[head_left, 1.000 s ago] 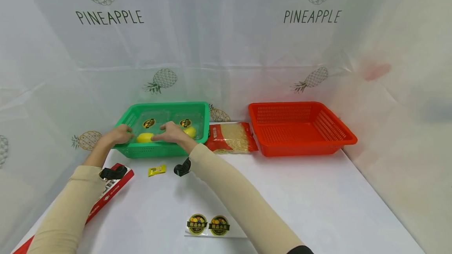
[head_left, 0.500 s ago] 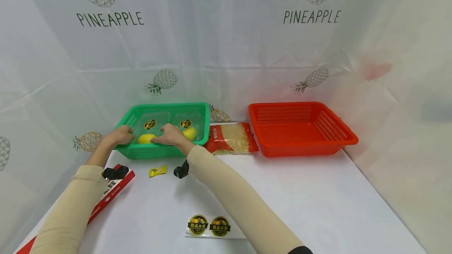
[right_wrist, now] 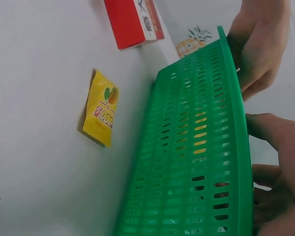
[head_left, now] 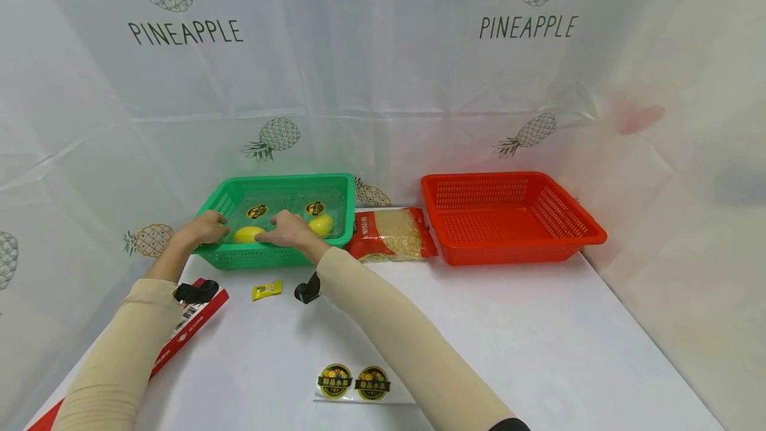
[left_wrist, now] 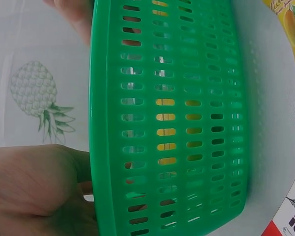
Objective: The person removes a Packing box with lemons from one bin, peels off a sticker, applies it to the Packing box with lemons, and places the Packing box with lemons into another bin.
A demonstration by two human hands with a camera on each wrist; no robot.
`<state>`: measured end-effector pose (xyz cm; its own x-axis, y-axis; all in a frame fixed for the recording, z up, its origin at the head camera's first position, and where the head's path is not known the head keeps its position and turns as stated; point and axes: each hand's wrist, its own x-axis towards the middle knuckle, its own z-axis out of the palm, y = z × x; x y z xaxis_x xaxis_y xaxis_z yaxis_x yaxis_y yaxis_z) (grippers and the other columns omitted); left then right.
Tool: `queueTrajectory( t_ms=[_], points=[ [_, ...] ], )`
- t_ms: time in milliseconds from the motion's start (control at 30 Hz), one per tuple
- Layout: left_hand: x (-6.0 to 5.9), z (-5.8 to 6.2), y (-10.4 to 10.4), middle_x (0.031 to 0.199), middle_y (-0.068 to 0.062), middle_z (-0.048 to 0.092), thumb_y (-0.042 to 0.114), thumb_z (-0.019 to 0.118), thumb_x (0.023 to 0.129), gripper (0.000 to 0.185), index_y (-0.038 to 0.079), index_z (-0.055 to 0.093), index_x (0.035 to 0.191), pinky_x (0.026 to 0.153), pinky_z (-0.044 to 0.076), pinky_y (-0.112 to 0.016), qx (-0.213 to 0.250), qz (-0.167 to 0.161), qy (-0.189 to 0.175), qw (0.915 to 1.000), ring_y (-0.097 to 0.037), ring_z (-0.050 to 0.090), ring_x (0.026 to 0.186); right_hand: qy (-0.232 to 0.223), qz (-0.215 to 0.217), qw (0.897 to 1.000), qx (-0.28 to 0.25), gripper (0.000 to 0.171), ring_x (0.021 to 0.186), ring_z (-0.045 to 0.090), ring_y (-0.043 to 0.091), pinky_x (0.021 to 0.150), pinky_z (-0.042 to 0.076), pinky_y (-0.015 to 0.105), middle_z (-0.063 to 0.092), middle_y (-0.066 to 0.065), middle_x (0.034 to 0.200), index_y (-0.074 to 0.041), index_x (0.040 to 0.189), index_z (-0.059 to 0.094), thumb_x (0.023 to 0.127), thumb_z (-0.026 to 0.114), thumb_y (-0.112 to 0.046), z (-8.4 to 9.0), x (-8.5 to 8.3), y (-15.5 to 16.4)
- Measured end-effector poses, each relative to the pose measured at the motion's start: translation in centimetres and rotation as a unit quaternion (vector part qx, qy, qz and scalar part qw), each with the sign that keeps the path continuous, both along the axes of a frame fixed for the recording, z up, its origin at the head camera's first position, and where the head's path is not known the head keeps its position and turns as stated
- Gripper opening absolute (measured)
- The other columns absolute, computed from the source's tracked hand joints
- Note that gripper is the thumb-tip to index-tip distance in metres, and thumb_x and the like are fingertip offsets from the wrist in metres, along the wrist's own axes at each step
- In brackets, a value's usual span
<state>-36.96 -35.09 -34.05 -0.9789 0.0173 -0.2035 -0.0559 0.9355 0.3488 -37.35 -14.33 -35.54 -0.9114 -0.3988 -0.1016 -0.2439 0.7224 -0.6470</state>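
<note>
A green basket (head_left: 257, 257) stands at the back left. Inside lie clear plastic boxes (head_left: 269, 198) with round black-and-gold stickers, and two yellow fruits, one at the left (head_left: 247, 235) and one at the right (head_left: 322, 224). My left hand (head_left: 206, 228) reaches over the basket's left front corner, fingers bent downward. Over the front rim reaches my right hand (head_left: 290, 228), between the two fruits, thumb tip beside the left one. In the right wrist view the right hand's fingers (right_wrist: 268, 177) are partly behind the rim. I cannot tell what the hidden fingertips hold.
A red basket (head_left: 491, 255) stands at the back right, with a red-and-clear food bag (head_left: 395, 235) between the baskets. A small yellow packet (head_left: 266, 290) lies in front of the green basket. A red-and-white box (head_left: 188, 331) lies beneath the left forearm, and a sticker sheet (head_left: 353, 384) lies near the front.
The left sticker in the green basket has shifted slightly to the right, with its clear box. Both hands stay nearly in place inside the basket.
</note>
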Motion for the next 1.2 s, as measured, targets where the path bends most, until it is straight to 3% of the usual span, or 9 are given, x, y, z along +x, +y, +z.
queueTrajectory(
  t_ms=[167, 433, 500, 633, 733, 833, 900, 1033, 1200],
  points=[
    [-0.1, 0.2, 0.0, 0.128, -0.042, 0.044, 0.013, 0.043, 0.102, 0.052, -0.025, 0.034, 0.136, 0.079, 0.051, -0.041, 0.005, 0.001, 0.001, 1.0000, -0.035, 0.053, 0.095, -0.007, -0.003, 1.000, -0.017, 0.059, 0.131, 0.052, 0.018, 0.099, 0.051, 0.034, 0.054, -0.005, 0.144, -0.018, 0.139, 0.056, 0.090, 0.066, -0.048, 0.2, 0.0, 0.1],
    [-0.4, 0.3, 0.6, 0.132, -0.043, 0.042, 0.021, 0.044, 0.103, 0.057, -0.025, 0.034, 0.136, 0.087, 0.050, -0.048, 0.014, -0.004, -0.013, 0.9998, -0.037, 0.052, 0.099, 0.002, 0.013, 1.000, -0.020, 0.057, 0.130, 0.053, 0.019, 0.100, 0.051, 0.033, 0.053, -0.001, 0.145, -0.015, 0.140, 0.055, 0.093, 0.063, -0.047, 0.7, 0.1, 1.4],
    [-0.5, 0.5, 0.8, 0.127, -0.041, 0.044, 0.024, 0.044, 0.103, 0.060, -0.025, 0.032, 0.137, 0.081, 0.051, -0.044, 0.022, -0.006, -0.015, 0.9996, -0.034, 0.053, 0.092, 0.006, 0.032, 0.999, -0.025, 0.058, 0.122, 0.060, 0.019, 0.097, 0.052, 0.033, 0.054, 0.001, 0.146, -0.013, 0.141, 0.054, 0.094, 0.062, -0.046, 1.4, -0.1, 2.2],
    [-0.4, 1.3, 1.4, 0.133, -0.044, 0.041, 0.030, 0.044, 0.104, 0.066, -0.023, 0.028, 0.140, 0.077, 0.053, -0.042, 0.027, -0.021, -0.009, 0.9994, -0.033, 0.057, 0.087, 0.017, 0.085, 0.996, -0.037, 0.058, 0.094, 0.070, 0.017, 0.088, 0.055, 0.029, 0.054, 0.004, 0.145, -0.012, 0.142, 0.052, 0.095, 0.061, -0.044, 3.8, -0.6, 4.6],
    [0.0, 2.0, 2.0, 0.142, -0.045, 0.033, 0.036, 0.044, 0.104, 0.071, -0.022, 0.028, 0.141, 0.093, 0.050, -0.056, 0.005, -0.045, 0.012, 0.9989, -0.049, 0.055, 0.110, 0.028, 0.123, 0.991, -0.043, 0.057, 0.088, 0.070, 0.016, 0.087, 0.055, 0.028, 0.054, 0.005, 0.145, -0.011, 0.143, 0.051, 0.096, 0.061, -0.042, 5.8, -0.6, 7.0],
    [0.8, 2.9, 2.7, 0.144, -0.044, 0.031, 0.043, 0.044, 0.103, 0.077, -0.020, 0.028, 0.143, 0.103, 0.038, -0.067, -0.013, -0.071, 0.036, 0.9967, -0.059, 0.036, 0.130, 0.049, 0.145, 0.987, -0.038, 0.057, 0.107, 0.067, 0.014, 0.095, 0.053, 0.028, 0.054, 0.004, 0.146, -0.013, 0.144, 0.050, 0.096, 0.060, -0.044, 7.5, 0.1, 9.6],
    [1.5, 3.5, 3.4, 0.146, -0.043, 0.030, 0.047, 0.044, 0.102, 0.080, -0.018, 0.027, 0.145, 0.106, 0.032, -0.070, -0.018, -0.087, 0.055, 0.9945, -0.060, 0.027, 0.134, 0.066, 0.151, 0.986, -0.032, 0.058, 0.120, 0.062, 0.015, 0.100, 0.050, 0.029, 0.054, 0.002, 0.146, -0.015, 0.144, 0.050, 0.096, 0.059, -0.045, 8.4, 0.5, 11.4],
    [3.7, 4.2, 5.3, 0.145, -0.042, 0.032, 0.047, 0.047, 0.101, 0.077, -0.013, 0.030, 0.147, 0.103, 0.034, -0.071, -0.026, -0.108, 0.130, 0.9853, -0.059, 0.030, 0.133, 0.112, 0.147, 0.983, -0.026, 0.058, 0.130, 0.055, 0.016, 0.106, 0.047, 0.032, 0.054, 0.002, 0.145, -0.016, 0.145, 0.049, 0.095, 0.060, -0.045, 9.0, 1.5, 15.2],
    [7.3, 3.4, 8.1, 0.142, -0.040, 0.037, 0.039, 0.056, 0.099, 0.068, -0.008, 0.037, 0.145, 0.100, 0.036, -0.070, -0.009, -0.118, 0.247, 0.9619, -0.057, 0.037, 0.127, 0.173, 0.109, 0.979, -0.014, 0.064, 0.136, 0.048, 0.023, 0.111, 0.043, 0.045, 0.049, 0.003, 0.150, -0.016, 0.149, 0.043, 0.094, 0.062, -0.043, 7.2, 3.6, 19.8]
  ],
)
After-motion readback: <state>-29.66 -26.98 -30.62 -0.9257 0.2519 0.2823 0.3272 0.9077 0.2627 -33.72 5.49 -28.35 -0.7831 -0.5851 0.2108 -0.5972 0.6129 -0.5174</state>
